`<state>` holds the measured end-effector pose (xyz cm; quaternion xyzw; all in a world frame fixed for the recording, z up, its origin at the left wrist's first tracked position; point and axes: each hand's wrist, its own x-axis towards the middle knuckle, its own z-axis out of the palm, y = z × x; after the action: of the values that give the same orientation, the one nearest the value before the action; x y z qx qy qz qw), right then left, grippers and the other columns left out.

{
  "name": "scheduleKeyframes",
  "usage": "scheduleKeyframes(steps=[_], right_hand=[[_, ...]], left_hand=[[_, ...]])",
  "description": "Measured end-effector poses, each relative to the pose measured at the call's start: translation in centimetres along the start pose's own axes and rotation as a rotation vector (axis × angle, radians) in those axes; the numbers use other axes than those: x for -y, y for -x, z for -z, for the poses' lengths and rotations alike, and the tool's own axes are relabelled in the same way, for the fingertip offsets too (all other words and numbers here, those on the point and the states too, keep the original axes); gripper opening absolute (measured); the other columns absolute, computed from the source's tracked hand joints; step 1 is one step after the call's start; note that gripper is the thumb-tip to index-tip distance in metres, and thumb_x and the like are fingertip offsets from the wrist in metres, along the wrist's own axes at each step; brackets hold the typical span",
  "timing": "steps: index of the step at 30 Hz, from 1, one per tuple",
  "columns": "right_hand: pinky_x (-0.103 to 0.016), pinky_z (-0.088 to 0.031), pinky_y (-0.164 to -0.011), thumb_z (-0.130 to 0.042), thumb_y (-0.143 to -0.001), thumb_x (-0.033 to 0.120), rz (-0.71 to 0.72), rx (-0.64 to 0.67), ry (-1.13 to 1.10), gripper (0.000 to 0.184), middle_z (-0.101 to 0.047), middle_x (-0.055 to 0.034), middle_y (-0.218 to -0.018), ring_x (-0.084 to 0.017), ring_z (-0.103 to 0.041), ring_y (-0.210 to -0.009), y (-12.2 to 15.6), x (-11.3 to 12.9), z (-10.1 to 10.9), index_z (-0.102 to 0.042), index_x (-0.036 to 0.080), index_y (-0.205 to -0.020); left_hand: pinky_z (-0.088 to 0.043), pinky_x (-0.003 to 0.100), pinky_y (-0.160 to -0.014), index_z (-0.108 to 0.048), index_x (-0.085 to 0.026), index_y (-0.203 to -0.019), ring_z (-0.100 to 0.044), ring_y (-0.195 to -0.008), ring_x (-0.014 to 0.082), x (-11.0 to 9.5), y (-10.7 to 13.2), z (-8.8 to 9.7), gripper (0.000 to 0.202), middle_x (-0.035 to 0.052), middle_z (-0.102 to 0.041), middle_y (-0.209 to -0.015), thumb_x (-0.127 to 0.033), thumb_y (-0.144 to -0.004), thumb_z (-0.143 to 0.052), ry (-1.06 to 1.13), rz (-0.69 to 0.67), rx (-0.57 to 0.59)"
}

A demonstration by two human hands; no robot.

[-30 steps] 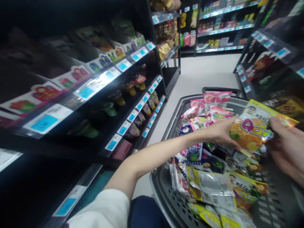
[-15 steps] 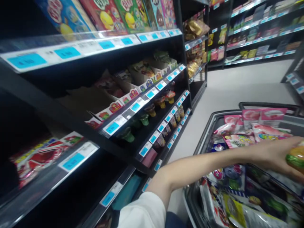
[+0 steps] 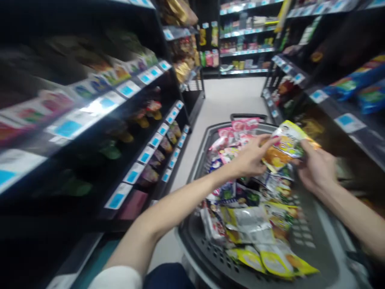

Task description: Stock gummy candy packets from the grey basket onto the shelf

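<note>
R hand (image 3: 319,165): gripping yellow-topped snack pack (image 3: 285,145) by right side | L hand (image 3: 251,155): fingers at pack's left edge, can't tell if gripping | pack: between both hands | grey basket (image 3: 323,257): below hands, holding piled packets (image 3: 248,222)

Blk shelves (image 3: 177,82) L/R w/ price tags (image 3: 118,196); blue pkts (image 3: 373,96) R; pale flr (image 3: 233,94) btwn.

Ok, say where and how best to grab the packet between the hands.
Pinch the packet by the middle of its upper yellow edge, probably best from above: that stretch is uppermost and uncovered, with the left hand and right hand at the sides.
</note>
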<state>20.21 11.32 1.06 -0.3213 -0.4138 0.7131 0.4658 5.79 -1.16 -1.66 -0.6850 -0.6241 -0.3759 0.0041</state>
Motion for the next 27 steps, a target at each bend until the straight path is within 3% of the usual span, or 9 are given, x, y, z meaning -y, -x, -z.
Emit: scheduleKeyframes(steps=[4,8,11,15,18,23,27], right_hand=[[-0.013,-0.047,-0.037,-0.063,-0.095,0.009,-0.065,0.003,0.003,0.016,-0.073,-0.0045,-0.084,-0.010,-0.064,-0.056,1.1,0.3,-0.7,-0.072,0.013,-0.083],[-0.021,-0.062,-0.055,-0.055,-0.104,0.040,-0.151,0.279,-0.120,0.031,-0.076,-0.0044,-0.091,-0.014,-0.070,-0.069,1.5,0.9,-0.1,-0.074,0.018,-0.093],[-0.028,-0.066,-0.068,-0.058,-0.099,0.062,-0.201,0.434,-0.119,0.048,-0.078,-0.0092,-0.094,-0.020,-0.075,-0.081,1.7,1.1,0.5,-0.076,0.018,-0.090],[-0.032,-0.066,-0.067,-0.067,-0.092,0.062,-0.226,0.539,0.027,0.048,-0.079,-0.0126,-0.091,-0.024,-0.077,-0.077,1.5,0.7,1.0,-0.078,0.016,-0.085],[-0.030,-0.064,-0.064,-0.073,-0.086,0.062,-0.210,0.585,0.063,0.047,-0.079,-0.0117,-0.087,-0.024,-0.076,-0.072,1.4,0.4,1.4,-0.078,0.016,-0.084],[-0.025,-0.063,-0.062,-0.080,-0.082,0.061,-0.164,0.587,0.098,0.044,-0.079,-0.0097,-0.089,-0.020,-0.076,-0.073,1.6,0.3,1.4,-0.078,0.017,-0.087],[-0.027,-0.065,-0.068,-0.082,-0.081,0.062,-0.118,0.598,0.129,0.048,-0.078,-0.0090,-0.108,-0.021,-0.076,-0.088,2.2,0.5,0.7,-0.077,0.020,-0.103]], left_hand=[[-0.035,0.060,-0.124,-0.035,-0.023,-0.157,-0.031,-0.151,0.0370,-0.8,1.1,-0.4,0.089,0.0189,-0.026,-0.164,-0.016,-0.075,-0.070,-0.052,-0.081,-0.038],[-0.034,0.058,-0.124,-0.042,-0.025,-0.152,-0.034,-0.150,0.0324,-1.6,0.9,-0.2,0.072,0.0161,-0.033,-0.162,-0.016,-0.085,-0.064,0.053,-0.039,-0.179],[-0.037,0.055,-0.123,-0.049,-0.025,-0.146,-0.046,-0.142,0.0295,-1.8,0.2,0.4,0.062,0.0135,-0.048,-0.153,-0.031,-0.088,-0.068,0.436,0.081,-0.292],[-0.047,0.058,-0.114,-0.057,-0.018,-0.138,-0.060,-0.127,0.0321,-2.4,-0.3,1.6,0.060,0.0143,-0.065,-0.132,-0.039,-0.084,-0.069,1.221,0.430,-0.306],[-0.048,0.057,-0.113,-0.063,-0.012,-0.130,-0.062,-0.127,0.0334,-3.0,-0.3,2.5,0.054,0.0154,-0.070,-0.124,-0.034,-0.081,-0.069,1.524,0.490,-0.306],[-0.047,0.054,-0.115,-0.063,-0.011,-0.131,-0.061,-0.130,0.0324,-3.3,-0.5,2.9,0.052,0.0153,-0.069,-0.127,-0.029,-0.082,-0.068,1.542,0.484,-0.379],[-0.043,0.056,-0.118,-0.056,-0.022,-0.144,-0.054,-0.137,0.0322,-2.4,-0.4,1.8,0.063,0.0122,-0.065,-0.136,-0.039,-0.085,-0.069,1.221,0.446,-0.393]])
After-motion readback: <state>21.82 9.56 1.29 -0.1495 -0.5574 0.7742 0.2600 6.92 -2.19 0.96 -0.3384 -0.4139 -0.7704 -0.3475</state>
